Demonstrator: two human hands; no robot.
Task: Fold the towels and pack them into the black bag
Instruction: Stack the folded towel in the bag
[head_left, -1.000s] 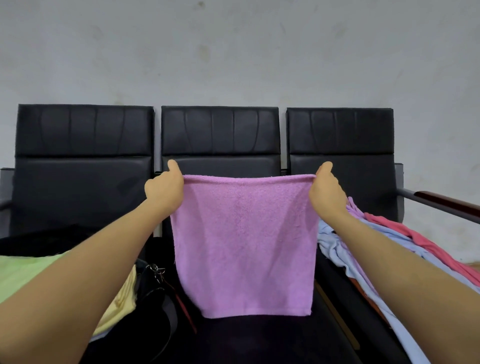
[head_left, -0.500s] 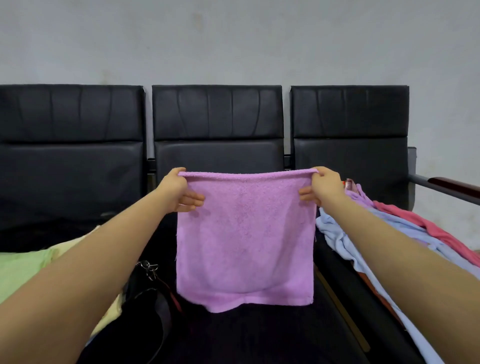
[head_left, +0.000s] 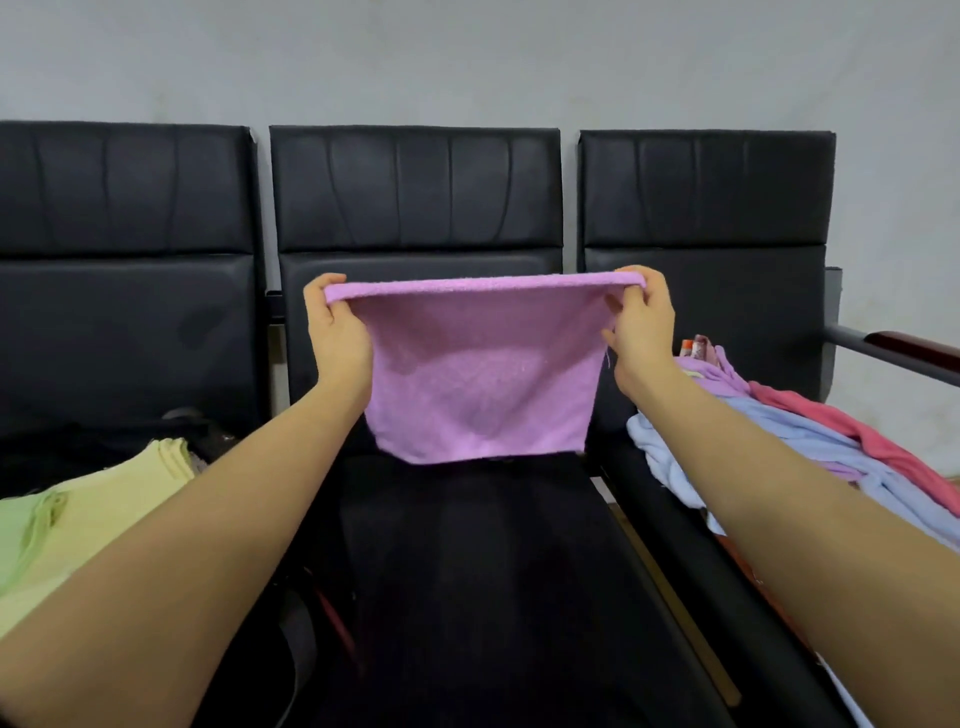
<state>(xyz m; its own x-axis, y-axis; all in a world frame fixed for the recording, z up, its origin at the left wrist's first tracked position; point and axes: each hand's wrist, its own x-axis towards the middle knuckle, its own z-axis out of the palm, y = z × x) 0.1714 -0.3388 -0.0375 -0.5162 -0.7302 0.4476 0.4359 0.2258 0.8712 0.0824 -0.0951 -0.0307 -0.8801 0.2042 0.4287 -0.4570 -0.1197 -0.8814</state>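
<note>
Here, both hands hold a pink towel (head_left: 478, 374) up in the air in front of the middle seat (head_left: 467, 571) of a row of three black chairs. The left hand (head_left: 337, 338) pinches the towel's upper left corner, thumb on the near side and fingers behind the cloth. The right hand (head_left: 641, 325) pinches the upper right corner in the same way, its fingers curled over the top edge. Each grip is thus pressed together on the cloth. The top edge runs taut and nearly level between the two hands, and the rest hangs down freely, its lower edge well above the seat and touching nothing.

On the left seat lies a stack of folded towels, pale yellow (head_left: 119, 499) on the near right side and light green (head_left: 21, 540) at the far left edge of the view. Behind and below that stack sits something black (head_left: 104, 441), possibly the bag, though its shape cannot be made out clearly.

On the right seat lies a loose heap of unfolded cloths (head_left: 779, 447): light blue, lilac and a red-pink one on top. Beyond it, a dark armrest (head_left: 904, 348) juts out from the right chair. A plain grey wall (head_left: 467, 62) stands behind the chairs.
</note>
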